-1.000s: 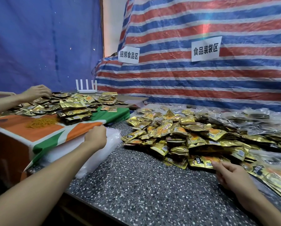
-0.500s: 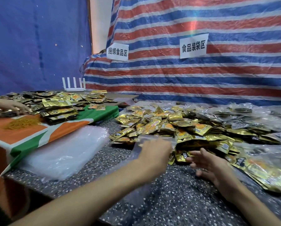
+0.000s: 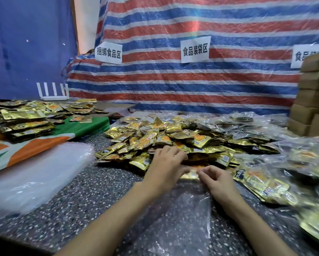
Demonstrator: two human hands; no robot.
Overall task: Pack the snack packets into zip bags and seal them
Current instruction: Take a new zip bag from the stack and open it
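Zip bag (image 3: 182, 218) lies flat beneath both wrists; judged thin, limp, slippery film, so take its mouth edge. Right hand (image 3: 218, 182) pinches there; left hand (image 3: 166, 167) lies on snack packets (image 3: 173, 137) just ahead (grip indiscernible).

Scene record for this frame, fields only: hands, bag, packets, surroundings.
left hand: on near edge of packet pile; grip unclear
right hand: fingers curled at zip bag mouth; grip unclear
zip bag: clear, flat on table, mouth toward pile
empty bag stack: left
filled bags: right
cardboard boxes: far right, stacked
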